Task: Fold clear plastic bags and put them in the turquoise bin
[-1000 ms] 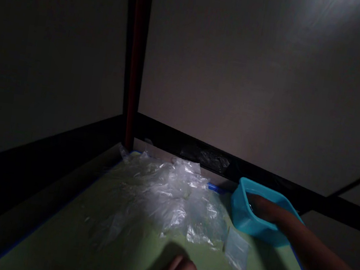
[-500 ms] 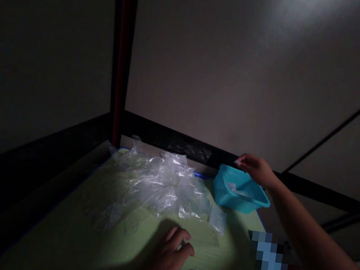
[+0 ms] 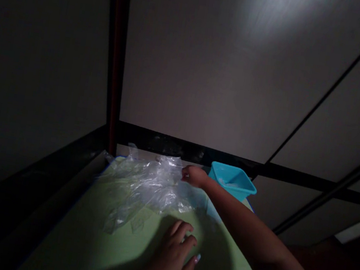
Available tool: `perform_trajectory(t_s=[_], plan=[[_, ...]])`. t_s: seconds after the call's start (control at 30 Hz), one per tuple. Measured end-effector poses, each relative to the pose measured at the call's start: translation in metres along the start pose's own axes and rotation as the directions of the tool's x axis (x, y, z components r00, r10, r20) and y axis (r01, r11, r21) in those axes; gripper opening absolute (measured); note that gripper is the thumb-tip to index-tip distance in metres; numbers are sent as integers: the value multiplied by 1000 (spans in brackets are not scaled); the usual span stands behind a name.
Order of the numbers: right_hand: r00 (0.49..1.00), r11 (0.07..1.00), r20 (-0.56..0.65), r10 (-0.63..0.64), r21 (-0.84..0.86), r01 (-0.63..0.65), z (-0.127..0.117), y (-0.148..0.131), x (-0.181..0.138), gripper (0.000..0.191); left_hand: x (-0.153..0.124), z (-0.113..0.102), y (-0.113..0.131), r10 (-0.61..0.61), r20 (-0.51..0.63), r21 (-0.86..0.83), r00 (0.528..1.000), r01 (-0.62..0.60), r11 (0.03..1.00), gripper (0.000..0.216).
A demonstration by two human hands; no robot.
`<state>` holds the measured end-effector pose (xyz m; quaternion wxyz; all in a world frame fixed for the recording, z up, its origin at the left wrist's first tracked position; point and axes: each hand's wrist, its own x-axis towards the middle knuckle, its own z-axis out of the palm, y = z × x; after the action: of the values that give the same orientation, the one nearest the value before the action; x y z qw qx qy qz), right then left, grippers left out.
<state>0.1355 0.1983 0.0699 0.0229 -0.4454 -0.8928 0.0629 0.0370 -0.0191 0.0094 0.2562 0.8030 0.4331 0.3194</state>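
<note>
Crumpled clear plastic bags (image 3: 155,187) lie in a loose, shiny heap on the pale green tabletop (image 3: 90,247). At the right edge of this heap is my right hand (image 3: 194,176), its fingers curled together; what they pinch, if anything, is hidden. My left hand (image 3: 175,253) rests on the tabletop just in front of the bags, fingers spread and bent, holding nothing. To the right of the heap stands a turquoise plastic basket (image 3: 242,193) with a few pale pieces inside. A small flat packet (image 3: 212,211) beside it is partly covered by my right forearm.
Behind the table rises a panelled wall (image 3: 200,88) with a dark ledge (image 3: 165,144) along its foot. A second dark panel (image 3: 42,66) closes off the left side. The table's blue edge (image 3: 69,209) runs along the left. Light is dim.
My right hand has moved left from above the basket to the heap of bags. My left hand stays in about the same place. The view has shifted slightly to the right.
</note>
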Motion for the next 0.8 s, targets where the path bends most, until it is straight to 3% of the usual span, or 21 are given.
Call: perform_trajectory(t_s=[0.13,0.2,0.3,0.4,0.5,0.6,0.67,0.73,0.8], plan=[[991,998,-130,24,65,-15,-34,8,-13,3,-1,6,-8,56,-81,9,995,-55,998,26],[976,995,-212,37,102,-15,-56,8,-28,7,0,8,-14,78,-194,20,978,-76,997,37],[946,989,-322,35,148,14,-82,1,-65,16,5,7,-22,92,-419,14,903,-95,995,46],[886,918,-460,-63,321,232,-87,-11,-111,22,12,1,-28,56,-562,-48,825,-101,994,53],[897,764,-437,-70,554,330,-70,-24,-153,24,17,-8,-29,-72,-591,-251,804,-98,963,61],[930,547,-367,-11,777,313,-45,-36,-181,27,22,-18,-20,-268,-498,-568,825,-77,819,73],[939,393,-343,21,866,308,-30,-43,-194,30,24,-23,-9,-376,-286,-776,881,17,630,75],[946,248,-320,44,921,300,-21,-50,-202,34,24,-27,5,-370,-40,-868,928,151,473,76],[955,120,-291,61,952,282,-17,-55,-208,37,20,-30,19,-285,133,-872,949,249,420,68]])
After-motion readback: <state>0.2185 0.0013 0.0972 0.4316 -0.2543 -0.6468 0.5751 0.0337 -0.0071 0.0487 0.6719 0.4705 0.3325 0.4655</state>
